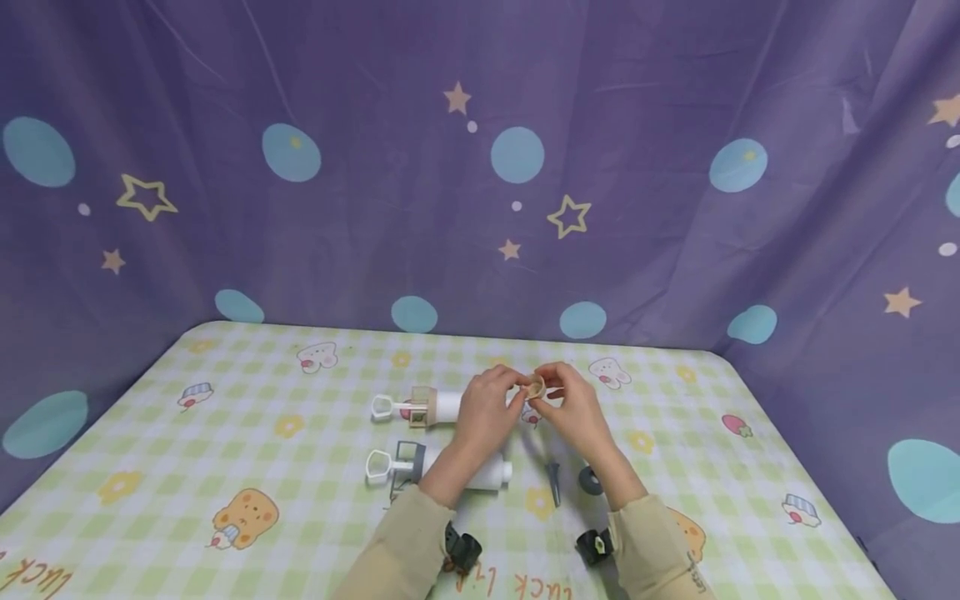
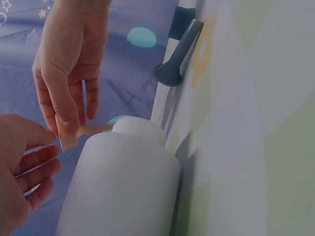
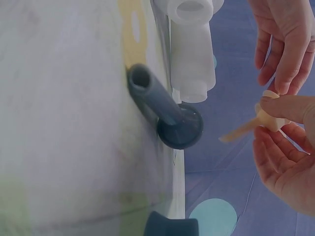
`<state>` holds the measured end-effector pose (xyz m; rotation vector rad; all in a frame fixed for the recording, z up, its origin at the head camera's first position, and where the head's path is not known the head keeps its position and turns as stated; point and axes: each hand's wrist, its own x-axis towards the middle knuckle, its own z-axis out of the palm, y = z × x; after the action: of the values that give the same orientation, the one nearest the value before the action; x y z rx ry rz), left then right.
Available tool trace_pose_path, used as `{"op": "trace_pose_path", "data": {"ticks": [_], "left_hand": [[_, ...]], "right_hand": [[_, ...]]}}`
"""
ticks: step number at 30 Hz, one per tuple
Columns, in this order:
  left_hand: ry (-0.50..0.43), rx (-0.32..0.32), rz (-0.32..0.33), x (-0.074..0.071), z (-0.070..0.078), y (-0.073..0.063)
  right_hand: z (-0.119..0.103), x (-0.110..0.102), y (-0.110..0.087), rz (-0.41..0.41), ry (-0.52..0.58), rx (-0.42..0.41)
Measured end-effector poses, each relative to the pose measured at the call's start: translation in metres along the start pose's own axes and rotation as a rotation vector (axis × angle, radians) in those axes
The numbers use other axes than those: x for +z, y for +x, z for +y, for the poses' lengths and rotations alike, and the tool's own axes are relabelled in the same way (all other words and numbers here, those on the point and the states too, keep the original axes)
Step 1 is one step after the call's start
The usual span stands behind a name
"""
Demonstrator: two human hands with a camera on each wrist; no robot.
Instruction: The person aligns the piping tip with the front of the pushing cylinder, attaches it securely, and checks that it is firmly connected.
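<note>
Above the table, both hands meet at a small beige ring with a slim beige nozzle sticking out of it. My right hand pinches these between thumb and fingers, the thumb lying across the ring in the right wrist view. From the other side, my left hand pinches the ring's edge with its fingertips. Beneath the left hand lies a white tube with a beige frame and a plunger handle, partly hidden by it. Nearer, under the left forearm, lies a similar white tube with a grey frame.
A dark grey nozzle lies on the checked tablecloth between the forearms. Beside the right wrist is a dark grey ring, partly covered by the arm. A purple curtain hangs behind the table.
</note>
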<state>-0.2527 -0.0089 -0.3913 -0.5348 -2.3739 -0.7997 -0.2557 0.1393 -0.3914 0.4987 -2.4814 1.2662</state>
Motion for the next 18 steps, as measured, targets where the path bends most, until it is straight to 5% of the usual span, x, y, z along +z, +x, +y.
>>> {"op": "trace_pose_path", "data": {"ticks": [9, 18], "left_hand": [[0.048, -0.027, -0.03, -0.004, -0.009, -0.001], [0.181, -0.049, -0.245, -0.012, -0.022, 0.0]], "right_hand": [[0.0, 0.0, -0.001, 0.0, 0.034, 0.029], [-0.001, -0.001, 0.0, -0.019, 0.054, 0.062]]}}
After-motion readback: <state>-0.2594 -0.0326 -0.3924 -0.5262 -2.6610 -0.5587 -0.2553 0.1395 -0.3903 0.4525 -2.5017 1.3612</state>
